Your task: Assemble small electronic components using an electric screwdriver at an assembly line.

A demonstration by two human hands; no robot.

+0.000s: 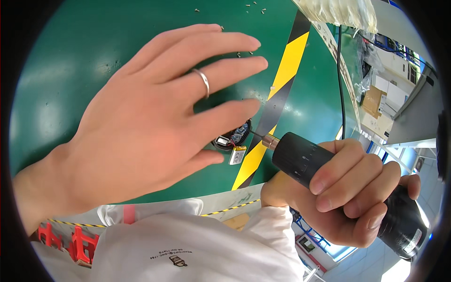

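My right hand (347, 192) is wrapped round a black electric screwdriver (300, 157), whose thin bit points left at a small round black device (241, 134). The device lies on the green table with its circuit board exposed; the bit's tip is at its right edge, though contact is hard to tell. A small silver battery (237, 155) hangs out at the device's near side on thin wires. Above the device, my left hand (164, 108) is spread with fingers stretched out, a ring on one of them. It covers part of the device, and nothing shows in its grasp.
Several small screws (254, 5) lie scattered at the table's far side. Yellow-and-black striped tape (287, 70) crosses the green table (66, 80). A black cable (341, 84) runs along its right edge, near a clear plastic bag (364, 70). Red stools (82, 244) stand at lower left.
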